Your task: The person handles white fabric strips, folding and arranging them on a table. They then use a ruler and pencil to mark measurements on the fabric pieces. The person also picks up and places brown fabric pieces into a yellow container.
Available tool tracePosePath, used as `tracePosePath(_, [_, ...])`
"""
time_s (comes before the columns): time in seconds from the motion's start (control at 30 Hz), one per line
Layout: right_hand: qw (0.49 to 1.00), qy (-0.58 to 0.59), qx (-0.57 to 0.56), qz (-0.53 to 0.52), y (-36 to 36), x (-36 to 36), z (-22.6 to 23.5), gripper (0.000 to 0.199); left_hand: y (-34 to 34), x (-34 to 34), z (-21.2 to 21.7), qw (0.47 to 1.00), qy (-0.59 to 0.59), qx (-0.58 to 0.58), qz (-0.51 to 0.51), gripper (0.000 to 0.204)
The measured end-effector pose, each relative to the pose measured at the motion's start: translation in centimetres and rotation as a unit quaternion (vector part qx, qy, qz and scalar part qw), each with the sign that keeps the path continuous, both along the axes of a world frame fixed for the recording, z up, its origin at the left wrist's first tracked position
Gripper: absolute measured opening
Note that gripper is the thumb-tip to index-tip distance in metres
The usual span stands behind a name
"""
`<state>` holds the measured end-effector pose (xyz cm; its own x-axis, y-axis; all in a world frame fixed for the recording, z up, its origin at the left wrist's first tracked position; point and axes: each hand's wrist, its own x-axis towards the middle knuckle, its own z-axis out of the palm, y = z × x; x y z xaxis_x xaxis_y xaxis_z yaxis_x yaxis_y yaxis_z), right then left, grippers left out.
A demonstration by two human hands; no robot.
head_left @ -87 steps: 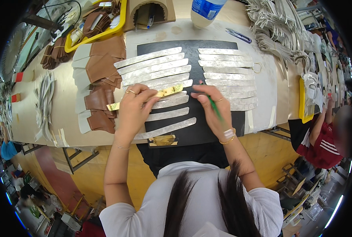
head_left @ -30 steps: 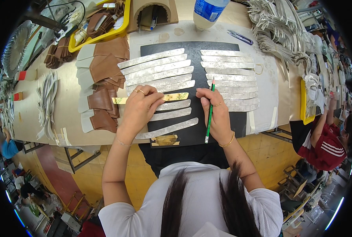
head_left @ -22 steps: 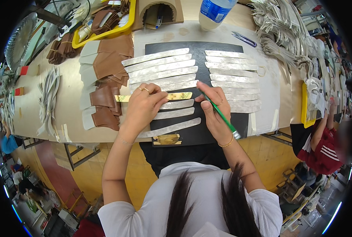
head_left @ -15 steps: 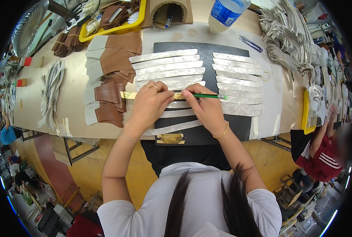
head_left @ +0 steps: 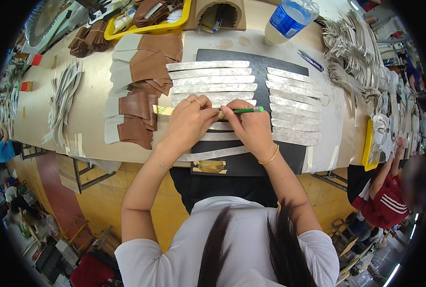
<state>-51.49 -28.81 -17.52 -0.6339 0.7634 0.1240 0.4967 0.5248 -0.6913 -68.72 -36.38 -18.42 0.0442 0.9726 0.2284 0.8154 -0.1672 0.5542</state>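
Note:
My left hand (head_left: 189, 122) presses flat on a gold metal template strip (head_left: 161, 110) that lies over a silver leather strip on the black cutting mat (head_left: 251, 60). My right hand (head_left: 248, 126) holds a green pen (head_left: 244, 110) nearly level, its tip meeting the left fingertips at the template's edge. Rows of silver strips (head_left: 213, 76) fill the mat in two columns, the right column (head_left: 294, 103) next to my right hand. One long silver strip (head_left: 213, 154) lies at the mat's near edge.
Brown leather pieces (head_left: 148, 57) with white backing sit left of the mat. A yellow tray (head_left: 148, 24), a water bottle (head_left: 289, 19), a blue pen (head_left: 311, 60) and piles of silver strips (head_left: 351, 52) line the back and right. Another person in red (head_left: 382, 201) sits at right.
My right hand swung the green pen from upright to nearly level and moved left to meet my left hand on the gold template. The left hand stayed pressed on the template.

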Motion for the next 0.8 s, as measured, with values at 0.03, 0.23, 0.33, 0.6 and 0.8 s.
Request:
tracePosePath(0.03, [1.0, 0.014, 0.008, -0.002, -0.1, -0.1, 0.0, 0.019, 0.0, 0.0, -0.1, 1.0, 0.0, -0.002, -0.001, 0.013])
tracePosePath(0.23, [0.994, 0.083, -0.057, -0.043, 0.3, 0.9, 0.2, 0.022, -0.3, 0.5, 0.2, 1.0, 0.014, -0.012, 0.009, 0.012])
tracePosePath(0.33, [0.968, 0.212, -0.083, -0.109, 1.0, 2.8, 0.4, 0.022, -0.4, 0.7, 0.3, 1.0, -0.013, -0.021, 0.02, 0.012])
tracePosePath(0.6, [0.943, 0.26, -0.138, -0.155, 1.4, 6.9, 0.5, 0.021, 2.1, 0.5, 0.2, 0.998, -0.039, 0.004, 0.04, 0.016])
tracePosePath(0.8, [0.942, 0.262, -0.151, -0.146, 0.9, 7.1, 0.1, 0.02, 2.5, 1.1, -0.1, 0.999, -0.027, -0.003, 0.031, 0.015])
